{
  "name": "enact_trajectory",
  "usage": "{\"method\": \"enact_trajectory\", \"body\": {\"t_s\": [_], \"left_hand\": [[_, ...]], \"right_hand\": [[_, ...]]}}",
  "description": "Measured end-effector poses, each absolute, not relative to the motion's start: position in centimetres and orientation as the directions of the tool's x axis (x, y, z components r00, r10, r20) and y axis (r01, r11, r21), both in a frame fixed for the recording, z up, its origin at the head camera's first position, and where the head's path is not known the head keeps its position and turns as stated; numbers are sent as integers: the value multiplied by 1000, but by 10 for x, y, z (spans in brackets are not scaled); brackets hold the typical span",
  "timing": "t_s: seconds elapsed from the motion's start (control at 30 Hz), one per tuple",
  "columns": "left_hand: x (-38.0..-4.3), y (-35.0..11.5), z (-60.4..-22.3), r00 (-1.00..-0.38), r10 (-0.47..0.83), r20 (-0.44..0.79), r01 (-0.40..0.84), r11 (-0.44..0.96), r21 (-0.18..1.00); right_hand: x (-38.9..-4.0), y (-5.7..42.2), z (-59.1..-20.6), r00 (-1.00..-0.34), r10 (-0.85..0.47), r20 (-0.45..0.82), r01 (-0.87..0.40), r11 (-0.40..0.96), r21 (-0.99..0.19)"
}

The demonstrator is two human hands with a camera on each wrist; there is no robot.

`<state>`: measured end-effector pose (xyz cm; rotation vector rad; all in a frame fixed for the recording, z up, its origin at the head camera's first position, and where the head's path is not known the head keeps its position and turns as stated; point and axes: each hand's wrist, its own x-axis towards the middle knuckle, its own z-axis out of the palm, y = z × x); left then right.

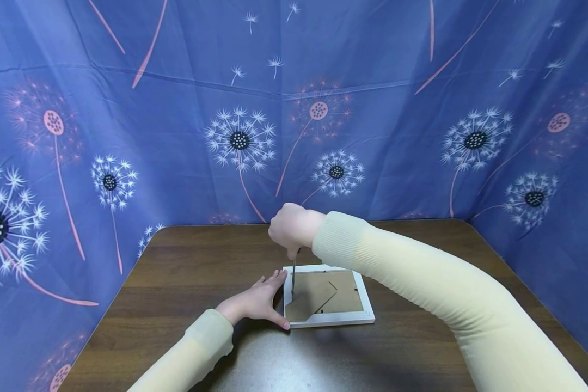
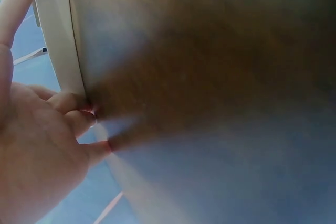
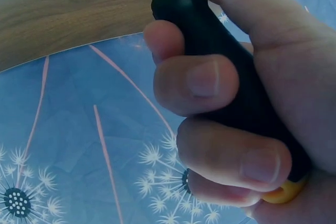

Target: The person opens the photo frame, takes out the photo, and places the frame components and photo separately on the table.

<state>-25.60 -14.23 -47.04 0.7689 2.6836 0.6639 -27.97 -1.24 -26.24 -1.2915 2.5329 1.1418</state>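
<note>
Picture frame: lying back up on wooden table, between both hands; hidden at far right corner behind right sleeve
Right hand: curled firmly round black handle of screwdriver
Screwdriver: standing near upright over frame's left border; too fine at tip to confirm contact; cut off at top edge in right wrist view
Left hand: thumb and fingers spread apart, touching frame's left edge
Backing: brown, partly shadowed, crossed by slanted dark line, hard to identify
Left wrist view: mostly blurred, cannot tell surface past fingertips
Backdrop: blue dandelion-print cloth
</note>
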Motion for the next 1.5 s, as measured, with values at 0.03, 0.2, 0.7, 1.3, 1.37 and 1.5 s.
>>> {"method": "enact_trajectory", "body": {"t_s": [0.03, 0.2, 0.7, 1.3, 1.37, 1.5], "left_hand": [[-256, -142, -471, -824, 551, -134, 422, 753, 505], [-257, -141, -471, -826, 541, -156, 399, 758, 516], [-259, -143, -464, -813, 541, -216, 394, 783, 481], [-259, -139, -465, -826, 522, -216, 381, 797, 468], [-259, -139, -465, -826, 523, -212, 379, 793, 477], [-261, -141, -468, -820, 539, -193, 394, 776, 493]], "right_hand": [[-280, -14, -262, -645, -662, -382, -724, 368, 584], [-283, -20, -260, -659, -627, -415, -722, 374, 582], [-282, -47, -259, -641, -610, -466, -727, 287, 624], [-281, 30, -268, -627, -729, -275, -719, 406, 565], [-283, 44, -267, -626, -739, -248, -724, 435, 535], [-288, 75, -265, -648, -746, -155, -723, 537, 434]]}}
